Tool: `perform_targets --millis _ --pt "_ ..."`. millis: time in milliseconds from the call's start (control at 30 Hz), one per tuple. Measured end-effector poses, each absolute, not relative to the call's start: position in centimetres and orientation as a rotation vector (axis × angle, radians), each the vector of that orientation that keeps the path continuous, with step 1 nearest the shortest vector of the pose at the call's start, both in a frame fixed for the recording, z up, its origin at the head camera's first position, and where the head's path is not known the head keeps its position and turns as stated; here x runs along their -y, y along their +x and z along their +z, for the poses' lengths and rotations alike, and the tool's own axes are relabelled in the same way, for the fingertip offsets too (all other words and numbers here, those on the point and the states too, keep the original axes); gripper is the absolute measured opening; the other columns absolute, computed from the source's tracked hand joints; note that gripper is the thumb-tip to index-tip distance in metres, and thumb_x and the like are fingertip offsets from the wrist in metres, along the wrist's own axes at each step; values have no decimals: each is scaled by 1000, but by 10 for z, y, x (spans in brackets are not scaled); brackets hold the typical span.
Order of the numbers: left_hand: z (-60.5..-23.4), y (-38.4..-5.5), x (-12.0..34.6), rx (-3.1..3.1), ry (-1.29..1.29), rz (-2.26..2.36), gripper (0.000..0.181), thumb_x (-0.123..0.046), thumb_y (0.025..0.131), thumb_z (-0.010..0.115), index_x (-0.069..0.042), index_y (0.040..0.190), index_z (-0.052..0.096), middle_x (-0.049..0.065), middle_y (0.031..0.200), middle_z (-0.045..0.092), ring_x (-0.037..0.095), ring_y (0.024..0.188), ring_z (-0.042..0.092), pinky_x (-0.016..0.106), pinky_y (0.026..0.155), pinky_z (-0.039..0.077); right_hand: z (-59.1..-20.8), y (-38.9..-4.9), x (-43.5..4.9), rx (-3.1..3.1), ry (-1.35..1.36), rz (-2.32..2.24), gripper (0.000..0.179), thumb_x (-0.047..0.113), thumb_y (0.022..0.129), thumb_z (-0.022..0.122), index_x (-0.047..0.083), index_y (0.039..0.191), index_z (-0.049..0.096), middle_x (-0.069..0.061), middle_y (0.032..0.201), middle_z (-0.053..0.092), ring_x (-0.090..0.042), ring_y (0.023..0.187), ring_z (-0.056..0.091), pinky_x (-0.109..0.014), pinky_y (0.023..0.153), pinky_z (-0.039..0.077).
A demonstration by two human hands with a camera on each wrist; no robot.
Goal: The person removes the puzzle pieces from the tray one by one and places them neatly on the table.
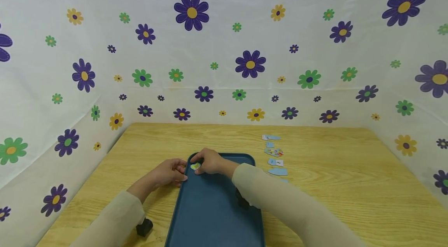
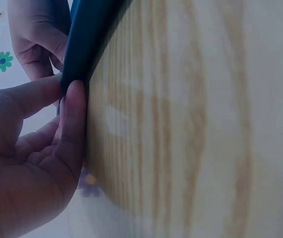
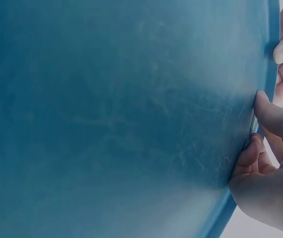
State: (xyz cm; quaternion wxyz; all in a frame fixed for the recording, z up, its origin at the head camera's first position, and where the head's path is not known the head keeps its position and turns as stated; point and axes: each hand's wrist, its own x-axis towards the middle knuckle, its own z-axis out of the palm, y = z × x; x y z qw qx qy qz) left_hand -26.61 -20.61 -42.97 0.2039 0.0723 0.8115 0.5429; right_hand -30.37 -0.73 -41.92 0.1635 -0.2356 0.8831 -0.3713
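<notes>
A dark blue tray [image 1: 217, 208] lies lengthwise on the wooden table, its far end under both hands. My left hand [image 1: 170, 172] holds the tray's left rim near the far corner. The left wrist view shows its thumb [image 2: 44, 93] on the rim and a finger along the outer side. Inside that corner is a small flat piece [image 1: 195, 166], pale-edged with a yellow-green print. My right hand [image 1: 210, 161] has this piece between thumb and fingers, down at the tray's surface. In the right wrist view, the fingers mostly hide the piece [image 3: 254, 124].
Right of the tray, several small light-blue flat pieces lie in a column, among them a multicoloured one [image 1: 274, 152] and a plain one [image 1: 278, 172]; the sleeve partly covers the nearest. A flower-printed white sheet [image 1: 224, 37] surrounds the wooden table [image 1: 332, 173] at the back and sides.
</notes>
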Motion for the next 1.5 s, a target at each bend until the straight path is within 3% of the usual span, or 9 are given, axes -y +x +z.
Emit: perform_targets --millis 500,1500 --pt "-430 -265 207 -2263 229 1518 51 2 89 65 11 135 43 14 98 52 22 78 57 36 69 55 -420 -301 12 -2597 -654 -1021 26 7 83 77 13 108 75 -1 106 68 -19 100 60 -32 82 51" --pt "-432 -267 207 -2276 219 1505 50 1 88 66 9 133 46 14 96 53 22 78 58 34 70 55 -414 -296 1 -2579 -612 -1096 23 11 86 75 12 109 73 -2 107 67 -23 109 59 -33 84 51"
